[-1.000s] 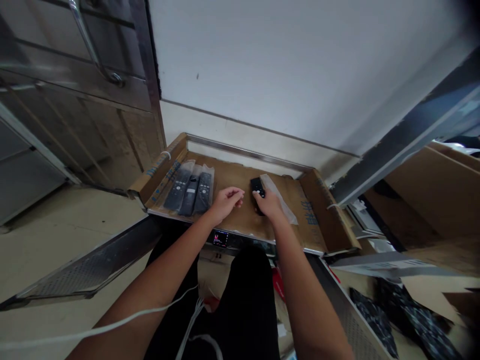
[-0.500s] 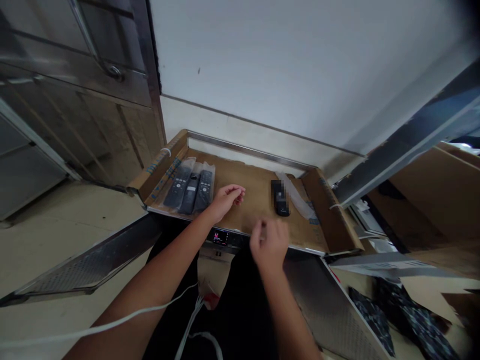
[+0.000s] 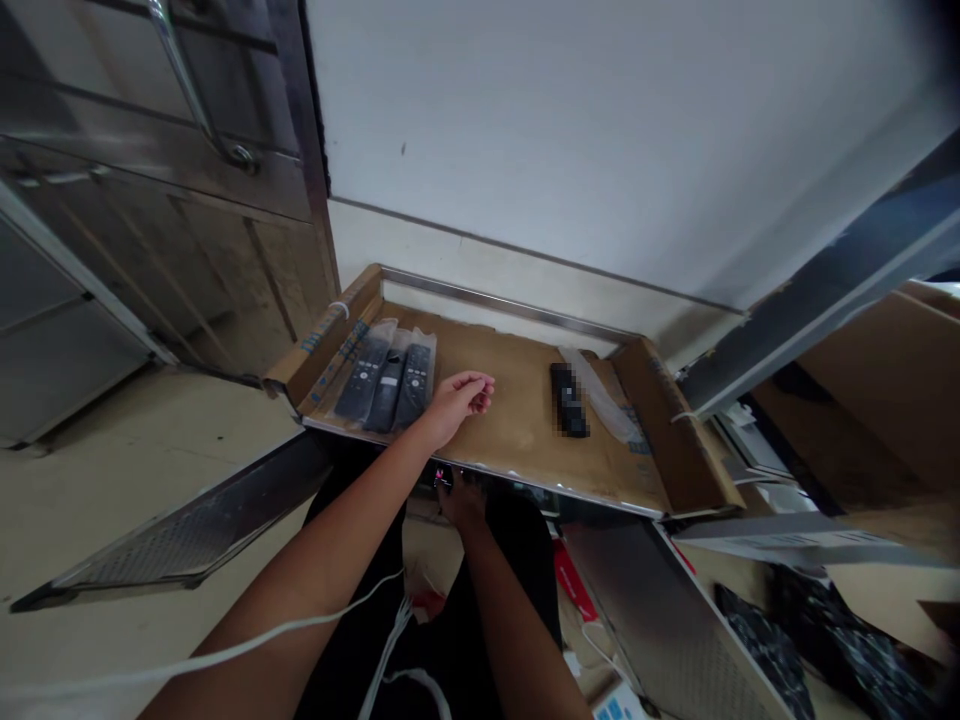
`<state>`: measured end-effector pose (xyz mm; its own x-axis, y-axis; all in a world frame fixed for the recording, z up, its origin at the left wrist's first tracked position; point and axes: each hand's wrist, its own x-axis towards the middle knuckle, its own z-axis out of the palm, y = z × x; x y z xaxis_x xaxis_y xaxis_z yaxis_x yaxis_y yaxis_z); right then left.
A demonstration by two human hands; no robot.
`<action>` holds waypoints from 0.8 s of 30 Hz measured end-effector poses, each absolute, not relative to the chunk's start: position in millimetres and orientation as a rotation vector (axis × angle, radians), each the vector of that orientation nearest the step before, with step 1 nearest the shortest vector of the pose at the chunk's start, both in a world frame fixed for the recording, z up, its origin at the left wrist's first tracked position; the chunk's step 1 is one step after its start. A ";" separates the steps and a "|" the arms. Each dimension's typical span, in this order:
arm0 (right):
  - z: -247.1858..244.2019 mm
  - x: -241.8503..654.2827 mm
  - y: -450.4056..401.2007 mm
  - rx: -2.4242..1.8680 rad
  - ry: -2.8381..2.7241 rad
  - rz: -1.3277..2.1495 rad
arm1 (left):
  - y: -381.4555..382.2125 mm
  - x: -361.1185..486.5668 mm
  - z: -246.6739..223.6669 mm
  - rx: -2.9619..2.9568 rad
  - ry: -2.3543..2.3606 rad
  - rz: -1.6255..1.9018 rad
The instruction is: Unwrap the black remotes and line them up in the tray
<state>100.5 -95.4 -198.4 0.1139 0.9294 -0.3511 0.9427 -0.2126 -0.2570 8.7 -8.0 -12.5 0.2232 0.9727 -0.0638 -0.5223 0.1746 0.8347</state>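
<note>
My left hand (image 3: 469,394) is over the cardboard-lined tray (image 3: 502,350), its fingers curled together with nothing visible in them. Just left of it lie several black remote controls (image 3: 415,380) side by side in clear plastic sleeves. Below the tray's front edge, in shadow, my right hand (image 3: 463,498) reaches to a small device with a lit screen (image 3: 443,476); its fingers stretch toward the screen and partly cover it. On the tray's right side lies a bare black remote control (image 3: 569,400), partly pixelated. Beside it is an empty-looking clear plastic sleeve (image 3: 600,398).
Cardboard walls (image 3: 679,425) edge the tray at both sides. Behind it rises a white wall (image 3: 540,150), with a metal door (image 3: 247,200) to the left. A white cable (image 3: 285,628) crosses my left forearm. Brown cardboard (image 3: 885,400) stands at the right.
My right hand has moved left and down from the tray's front edge to the small screen device. My left hand stays in nearly the same place. The view has shifted slightly.
</note>
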 end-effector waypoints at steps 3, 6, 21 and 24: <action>-204.7 96.5 -98.7 2.348 1.911 -0.658 | -7.5 8.4 -12.5 0.795 0.697 1.200; -208.6 96.7 -99.6 2.361 1.879 -0.684 | -7.8 8.4 -12.4 0.789 0.706 1.200; -209.9 97.8 -90.5 2.598 1.749 -0.754 | -8.4 7.0 -9.3 0.755 0.718 1.191; -210.3 97.8 -89.5 2.638 1.731 -0.750 | -9.4 6.8 -7.4 0.738 0.724 1.182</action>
